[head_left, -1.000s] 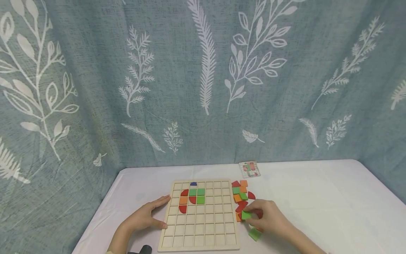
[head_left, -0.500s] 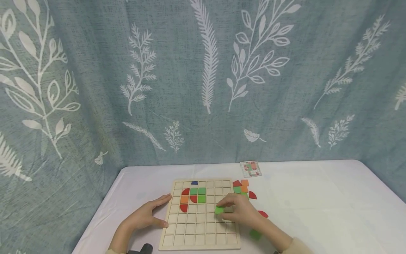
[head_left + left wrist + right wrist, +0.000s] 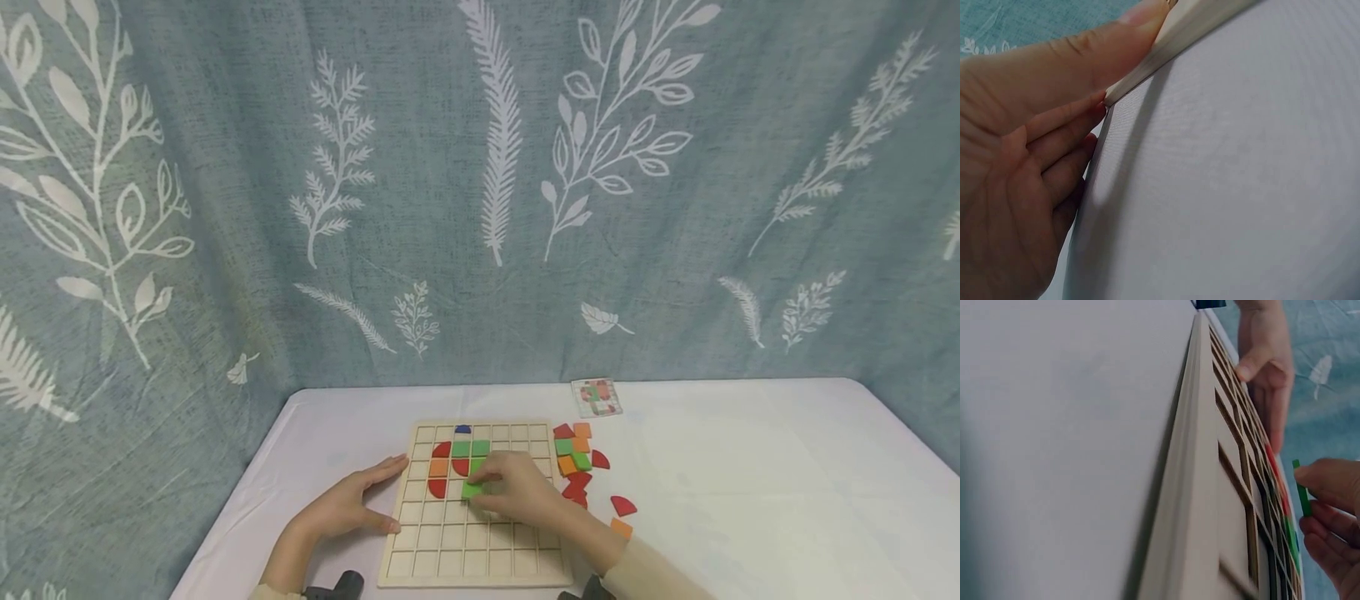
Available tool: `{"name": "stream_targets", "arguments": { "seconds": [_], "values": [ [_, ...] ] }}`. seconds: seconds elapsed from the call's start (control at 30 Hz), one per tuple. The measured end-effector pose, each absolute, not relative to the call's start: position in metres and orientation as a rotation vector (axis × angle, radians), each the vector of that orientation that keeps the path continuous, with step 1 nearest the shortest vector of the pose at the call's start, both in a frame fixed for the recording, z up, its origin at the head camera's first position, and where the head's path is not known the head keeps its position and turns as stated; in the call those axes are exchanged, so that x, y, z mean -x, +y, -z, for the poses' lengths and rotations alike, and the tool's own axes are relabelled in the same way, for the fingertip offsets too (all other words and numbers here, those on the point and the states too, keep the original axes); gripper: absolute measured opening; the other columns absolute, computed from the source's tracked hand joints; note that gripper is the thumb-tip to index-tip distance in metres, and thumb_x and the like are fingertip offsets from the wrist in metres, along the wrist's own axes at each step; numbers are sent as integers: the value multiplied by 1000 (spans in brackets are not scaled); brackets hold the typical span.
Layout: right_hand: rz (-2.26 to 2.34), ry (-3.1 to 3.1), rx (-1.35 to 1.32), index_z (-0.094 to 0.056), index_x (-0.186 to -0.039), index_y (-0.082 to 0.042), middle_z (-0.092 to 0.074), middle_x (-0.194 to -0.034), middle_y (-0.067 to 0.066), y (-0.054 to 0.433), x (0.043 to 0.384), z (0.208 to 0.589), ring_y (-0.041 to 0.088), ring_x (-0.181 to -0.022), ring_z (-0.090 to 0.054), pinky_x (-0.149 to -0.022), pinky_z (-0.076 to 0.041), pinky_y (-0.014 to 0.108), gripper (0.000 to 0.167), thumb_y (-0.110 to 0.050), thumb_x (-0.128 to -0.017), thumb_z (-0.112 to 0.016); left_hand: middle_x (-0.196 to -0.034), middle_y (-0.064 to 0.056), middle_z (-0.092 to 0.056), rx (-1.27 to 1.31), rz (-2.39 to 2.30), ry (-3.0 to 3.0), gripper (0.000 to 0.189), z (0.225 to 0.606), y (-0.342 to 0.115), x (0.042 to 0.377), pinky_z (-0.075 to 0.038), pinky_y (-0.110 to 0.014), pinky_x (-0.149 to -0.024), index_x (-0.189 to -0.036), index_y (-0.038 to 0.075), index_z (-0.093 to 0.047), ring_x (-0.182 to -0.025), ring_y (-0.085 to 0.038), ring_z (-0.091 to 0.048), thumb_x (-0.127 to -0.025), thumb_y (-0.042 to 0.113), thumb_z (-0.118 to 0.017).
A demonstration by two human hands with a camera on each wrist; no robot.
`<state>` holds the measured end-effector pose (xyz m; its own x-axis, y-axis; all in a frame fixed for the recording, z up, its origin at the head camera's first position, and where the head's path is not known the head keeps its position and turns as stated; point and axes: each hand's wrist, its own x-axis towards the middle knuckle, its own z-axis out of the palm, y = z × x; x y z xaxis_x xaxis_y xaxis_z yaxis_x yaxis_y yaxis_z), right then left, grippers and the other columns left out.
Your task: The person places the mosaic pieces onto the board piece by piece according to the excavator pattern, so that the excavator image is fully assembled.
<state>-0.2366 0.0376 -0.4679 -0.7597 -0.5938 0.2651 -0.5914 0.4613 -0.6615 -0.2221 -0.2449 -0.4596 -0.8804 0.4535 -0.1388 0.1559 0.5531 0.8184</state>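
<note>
A pale wooden grid board lies on the table. My left hand rests at its left edge, thumb and fingers spread and fairly straight; in the left wrist view the thumb touches the board's side. Between thumb and fingers, my right hand pinches a green square tile over the board's middle. The right wrist view has this tile held on edge above the grid. In the upper left cells sit a blue half-round tile, green squares, an orange square and red quarter-round tiles.
Right of the board lies a loose pile of red, orange and green tiles. A red quarter-round and an orange square lie farther right. Behind them is a printed pattern card. A leaf-patterned curtain hangs behind the table.
My right hand has moved left from the loose pile to the board's middle, bringing the green square tile. My left hand has stayed at the board's edge.
</note>
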Motion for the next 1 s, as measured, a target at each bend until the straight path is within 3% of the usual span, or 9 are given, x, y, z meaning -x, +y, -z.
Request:
{"name": "stream_targets", "arguments": {
  "seconds": [0.27, 0.67, 1.0],
  "values": [
    [1009, 2781, 1133, -73, -95, -8, -68, -90, -3, 19, 240, 469, 6, -84, -59, -71, -49, 15, 18, -16, -79, -72, -148, -25, -23, -516, -1249, 2466, 92, 460, -242, 221, -13, -63, -106, -140, 0, -35, -135, -47, -14, -64, 23, -82],
    [815, 2866, 1215, -74, -92, -11, -67, -99, -2, 11, 235, 469, 13, -100, -57, -88, -48, 22, 15, -21, -82, -70, -147, -25, -23, -530, -1235, 2478, 92, 461, -246, 222, -13, -64, -106, -140, 0, -35, -135, -47, -14, -65, 24, -82],
    [913, 2749, 1170, -66, -114, -13, -60, -117, -1, 25, 229, 465, 13, -111, -51, -96, -43, 29, 33, -31, -85, -65, -148, -25, -22, -484, -1252, 2463, 92, 459, -244, 221, -11, -63, -107, -140, 0, -35, -136, -46, -13, -64, 22, -82]
  ]
}}
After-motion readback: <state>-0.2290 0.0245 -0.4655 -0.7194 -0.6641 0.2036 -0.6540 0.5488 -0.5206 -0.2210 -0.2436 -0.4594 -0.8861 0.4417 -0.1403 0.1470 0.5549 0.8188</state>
